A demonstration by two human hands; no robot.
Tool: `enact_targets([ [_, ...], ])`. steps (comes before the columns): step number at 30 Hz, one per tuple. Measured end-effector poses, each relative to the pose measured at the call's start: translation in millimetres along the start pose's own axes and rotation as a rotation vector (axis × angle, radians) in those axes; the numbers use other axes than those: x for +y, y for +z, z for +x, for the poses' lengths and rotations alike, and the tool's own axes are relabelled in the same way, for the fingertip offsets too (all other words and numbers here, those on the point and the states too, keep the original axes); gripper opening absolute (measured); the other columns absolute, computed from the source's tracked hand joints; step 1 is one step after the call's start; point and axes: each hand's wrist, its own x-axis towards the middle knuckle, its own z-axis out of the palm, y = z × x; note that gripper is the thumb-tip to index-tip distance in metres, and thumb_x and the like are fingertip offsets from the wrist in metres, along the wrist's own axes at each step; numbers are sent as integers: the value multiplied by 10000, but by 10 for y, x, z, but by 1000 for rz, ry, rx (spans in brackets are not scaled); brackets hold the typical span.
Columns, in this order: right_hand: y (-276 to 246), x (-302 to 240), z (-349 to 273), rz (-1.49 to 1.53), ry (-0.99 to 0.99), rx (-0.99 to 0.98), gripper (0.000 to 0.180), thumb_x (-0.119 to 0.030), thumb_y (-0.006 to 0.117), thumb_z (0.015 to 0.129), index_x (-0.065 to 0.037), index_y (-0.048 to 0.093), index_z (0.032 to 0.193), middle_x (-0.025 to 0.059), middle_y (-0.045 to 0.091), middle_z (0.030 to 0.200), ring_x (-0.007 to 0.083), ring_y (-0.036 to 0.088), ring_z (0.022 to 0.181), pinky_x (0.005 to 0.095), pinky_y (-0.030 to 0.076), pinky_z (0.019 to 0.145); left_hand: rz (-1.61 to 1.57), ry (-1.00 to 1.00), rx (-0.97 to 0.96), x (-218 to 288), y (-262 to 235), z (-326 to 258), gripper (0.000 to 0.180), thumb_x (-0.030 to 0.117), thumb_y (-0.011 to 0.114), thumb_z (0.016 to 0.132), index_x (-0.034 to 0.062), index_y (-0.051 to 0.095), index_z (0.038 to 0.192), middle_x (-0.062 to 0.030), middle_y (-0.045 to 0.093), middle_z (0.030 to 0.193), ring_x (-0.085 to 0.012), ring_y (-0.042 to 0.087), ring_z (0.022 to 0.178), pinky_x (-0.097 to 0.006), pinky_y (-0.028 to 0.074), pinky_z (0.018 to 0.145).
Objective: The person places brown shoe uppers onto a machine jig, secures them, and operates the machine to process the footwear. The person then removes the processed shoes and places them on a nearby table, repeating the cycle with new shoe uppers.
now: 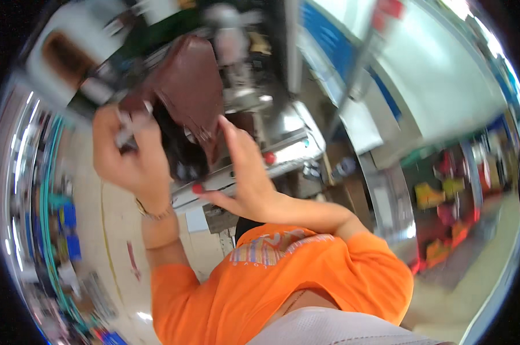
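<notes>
A dark brown, smooth, leather-like piece (191, 80), possibly a bag or part of one, is held up in front of me, tilted, with a dark hollow or fold on its lower side. My left hand (130, 152) is closed on its left end; a blurred pale patch shows at the fingers. At the lower right edge, my right hand (248, 172) has its thumb and fingers spread apart, the fingertips touching or very near the brown surface. Motion blur hides the exact contact.
Behind the piece is a metal machine (237, 75) with a pale bed edge (294, 149) and a red knob (270, 157). A large white tabletop (438, 75) lies to the right. Blue bins (70, 230) line the far left, beyond a pale floor (119, 230).
</notes>
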Motion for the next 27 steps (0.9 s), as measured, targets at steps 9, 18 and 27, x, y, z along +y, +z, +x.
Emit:
enact_targets([
  [9,-1228,391,-776,-68,147,1067,625,-178,648,685,-3,320,1188,178,427,1158,317,461,1062,408,371,906,-1073,399,-584,1898,1317,-829,302,94,687,666,52,585,947,-66,604,872,-215,560,789,-340,425,721],
  [18,-3693,972,-3397,769,506,1500,711,-107,674,703,16,271,1277,159,373,1287,263,427,1144,374,327,966,-1148,191,-896,2412,2423,-1515,307,56,621,722,18,548,1018,-134,557,1017,-282,535,935,-344,417,827],
  [27,-5328,2898,-3799,353,906,1267,645,-101,652,720,-74,304,1263,83,512,1099,207,532,964,312,421,839,-944,198,-962,2622,3407,-1815,371,56,618,727,29,510,1081,-142,495,1117,-292,471,1034,-379,373,881],
])
